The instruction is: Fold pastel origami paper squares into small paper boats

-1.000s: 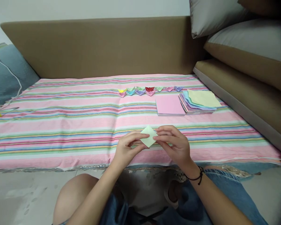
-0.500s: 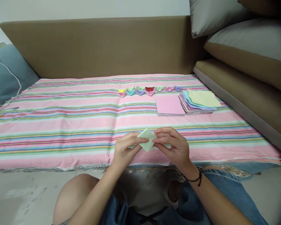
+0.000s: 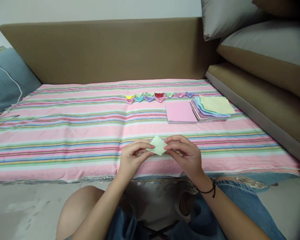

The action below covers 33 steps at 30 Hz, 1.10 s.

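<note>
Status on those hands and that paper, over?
Left hand, right hand: holding green paper. Folded, diamond-shaped. Pink paper stack beyond, out of the way.

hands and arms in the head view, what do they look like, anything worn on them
The left hand and right hand are both bare, without gloves. No sleeves show on the forearms. A thin black cord bracelet with a knot circles the right wrist; none shows on the left.
</note>
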Each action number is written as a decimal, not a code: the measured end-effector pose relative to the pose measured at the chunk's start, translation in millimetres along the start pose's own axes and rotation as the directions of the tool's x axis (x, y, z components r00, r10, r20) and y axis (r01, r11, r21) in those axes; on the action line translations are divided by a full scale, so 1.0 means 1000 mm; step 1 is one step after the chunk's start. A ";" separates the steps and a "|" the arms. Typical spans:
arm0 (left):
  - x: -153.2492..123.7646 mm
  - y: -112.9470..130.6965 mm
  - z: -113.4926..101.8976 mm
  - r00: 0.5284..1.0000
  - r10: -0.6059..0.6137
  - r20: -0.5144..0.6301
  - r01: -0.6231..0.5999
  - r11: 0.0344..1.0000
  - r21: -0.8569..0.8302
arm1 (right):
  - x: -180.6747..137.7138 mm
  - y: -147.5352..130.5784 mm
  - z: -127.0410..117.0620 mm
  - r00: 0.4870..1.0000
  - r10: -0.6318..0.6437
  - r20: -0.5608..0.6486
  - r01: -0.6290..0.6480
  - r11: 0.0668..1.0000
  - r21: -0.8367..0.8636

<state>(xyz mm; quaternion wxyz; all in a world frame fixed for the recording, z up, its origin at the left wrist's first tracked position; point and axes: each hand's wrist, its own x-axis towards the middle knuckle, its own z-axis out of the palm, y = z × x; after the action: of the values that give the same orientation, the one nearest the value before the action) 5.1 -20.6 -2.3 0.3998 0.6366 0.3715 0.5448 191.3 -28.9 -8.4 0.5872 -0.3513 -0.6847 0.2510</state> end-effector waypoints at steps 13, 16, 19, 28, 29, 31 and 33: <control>0.000 0.001 0.011 0.950 -0.306 -0.059 0.289 0.937 -0.196 | -0.002 0.004 0.011 0.970 0.243 0.005 -0.238 0.948 0.209; 0.000 0.000 0.011 0.948 -0.313 -0.055 0.295 0.931 -0.217 | -0.002 0.004 0.011 0.967 0.256 0.010 -0.252 0.943 0.218; 0.001 0.000 0.009 0.959 -0.281 -0.037 0.266 0.936 -0.231 | 0.000 0.005 0.008 0.971 0.234 0.037 -0.237 0.944 0.230; 0.000 -0.002 0.010 0.952 -0.304 0.033 0.301 0.912 -0.277 | 0.001 0.005 0.001 0.990 0.107 0.093 -0.112 0.993 0.046; 0.000 -0.002 0.010 0.951 -0.309 0.029 0.305 0.915 -0.264 | 0.001 0.005 0.001 0.990 0.098 0.100 -0.102 0.994 0.031; -0.001 -0.002 0.011 0.949 -0.314 0.018 0.309 0.919 -0.245 | 0.001 0.004 0.001 0.989 0.083 0.120 -0.087 0.996 0.029; -0.001 -0.002 0.010 0.949 -0.315 0.005 0.307 0.922 -0.238 | 0.001 0.004 0.002 0.988 0.072 0.139 -0.079 0.996 0.042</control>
<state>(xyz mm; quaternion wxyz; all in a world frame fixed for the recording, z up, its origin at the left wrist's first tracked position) 15.2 -21.6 -5.5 0.5475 0.5084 0.4073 0.5252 190.4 -25.3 -10.6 0.5368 -0.3449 -0.7036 0.3129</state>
